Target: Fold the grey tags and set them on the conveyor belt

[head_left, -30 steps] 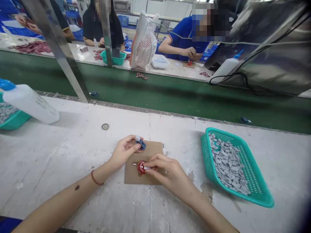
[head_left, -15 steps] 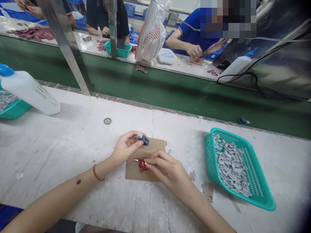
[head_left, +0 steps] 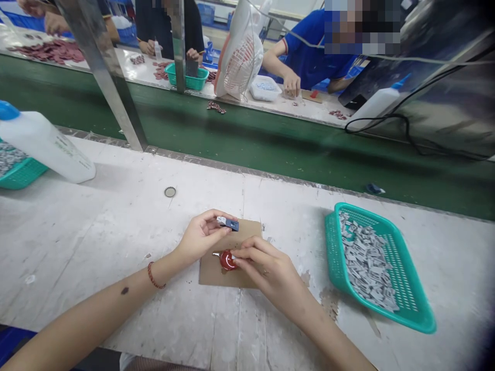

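Observation:
Fingers of my left hand [head_left: 204,234] are closed on a small dark blue piece with a pale grey end [head_left: 232,224], held above the far part of a brown cardboard square [head_left: 247,281]. My right hand [head_left: 270,263] pinches a small pale piece [head_left: 233,256] at the right edge of a round, glossy red item [head_left: 227,260]. That red item lies on the cardboard, with a thin light tip pointing left. Its right side is partly hidden by my right fingertips.
A green basket of grey pieces [head_left: 371,268] stands at the right. A bottle cap [head_left: 170,191] lies behind my left hand. At the far left are a white bottle [head_left: 50,147] and another green basket [head_left: 23,174]. People work beyond the green strip [head_left: 232,139].
The blue piece in my left hand has turned a little, to lie more level. My right hand stays at the red item. Across the strip, a person's hand has moved left, off the red thing there.

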The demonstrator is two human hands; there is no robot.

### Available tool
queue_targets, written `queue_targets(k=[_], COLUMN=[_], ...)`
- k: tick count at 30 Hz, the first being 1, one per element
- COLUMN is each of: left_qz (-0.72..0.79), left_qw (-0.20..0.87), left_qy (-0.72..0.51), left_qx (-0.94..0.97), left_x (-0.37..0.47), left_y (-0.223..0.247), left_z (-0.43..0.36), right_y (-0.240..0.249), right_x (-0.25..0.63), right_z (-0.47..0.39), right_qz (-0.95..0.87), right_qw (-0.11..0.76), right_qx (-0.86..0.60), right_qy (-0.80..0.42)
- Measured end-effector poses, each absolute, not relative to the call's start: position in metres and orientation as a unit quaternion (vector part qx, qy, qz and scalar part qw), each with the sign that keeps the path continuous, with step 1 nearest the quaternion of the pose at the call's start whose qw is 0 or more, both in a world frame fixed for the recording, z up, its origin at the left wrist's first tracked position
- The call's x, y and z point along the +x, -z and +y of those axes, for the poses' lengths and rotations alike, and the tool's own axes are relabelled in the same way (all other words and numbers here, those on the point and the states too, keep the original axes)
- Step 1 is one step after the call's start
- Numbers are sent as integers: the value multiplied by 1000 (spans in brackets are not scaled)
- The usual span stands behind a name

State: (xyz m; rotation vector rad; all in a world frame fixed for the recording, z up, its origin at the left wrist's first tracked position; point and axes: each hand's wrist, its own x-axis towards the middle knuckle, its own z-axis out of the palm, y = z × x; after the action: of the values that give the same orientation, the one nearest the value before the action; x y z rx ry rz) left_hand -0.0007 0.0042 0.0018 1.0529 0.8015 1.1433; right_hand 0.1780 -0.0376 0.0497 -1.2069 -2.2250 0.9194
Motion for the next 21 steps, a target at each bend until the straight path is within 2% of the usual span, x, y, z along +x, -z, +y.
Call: queue_targets(k=[6, 9, 15, 21], left_qz=[349, 354, 368, 379], left_qw=[629, 636, 648, 626], left_qy=[-494, -482, -449, -433], left_qx=[489, 488, 494, 527], left_x=[0, 0, 2, 4], left_y=[1, 3, 7, 6], left_z=[3, 3, 0, -2], right_y=[-51, -49, -36, -28], right_x=[179, 184, 193, 191], right_z=[-37, -31, -17, -11], right_qz=[-784, -720, -498, -475], right_qw=[239, 294, 403, 430], right_qx=[-442, -482, -517, -519], right_qy=[-364, -405, -568, -566])
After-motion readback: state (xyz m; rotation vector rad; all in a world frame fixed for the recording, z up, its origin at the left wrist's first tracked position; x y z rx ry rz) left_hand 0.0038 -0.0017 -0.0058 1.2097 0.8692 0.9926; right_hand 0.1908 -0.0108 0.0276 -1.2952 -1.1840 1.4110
